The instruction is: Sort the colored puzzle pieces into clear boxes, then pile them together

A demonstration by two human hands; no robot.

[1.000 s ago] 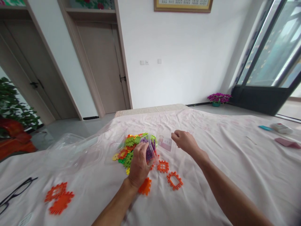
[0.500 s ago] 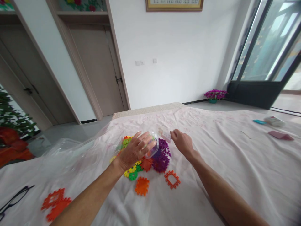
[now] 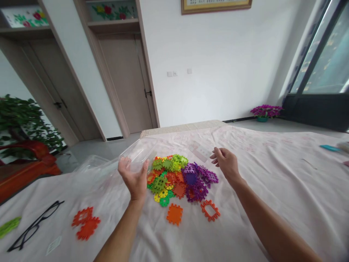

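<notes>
My left hand, thumb and fingers spread around its near end, grips a clear plastic container tilted up at the left of a heap of toothed plastic building pieces. Green pieces lie in that heap, with yellow and orange ones among them. Purple pieces are piled on its right side. Beyond them, my right hand is raised with loosely bent fingers, slightly apart; no object shows in it. A see-through sheet with a pink and white label lies just left of those fingertips.
An orange square and an orange frame piece lie in front of the heap. More clear plastic spreads at left. Two red-orange pieces and black glasses rest nearer me on the white cloth.
My left hand has lifted off the heap and moved left with the clear container, uncovering the pieces. My right hand's fingers have loosened, shifting slightly right. The view has turned left.
</notes>
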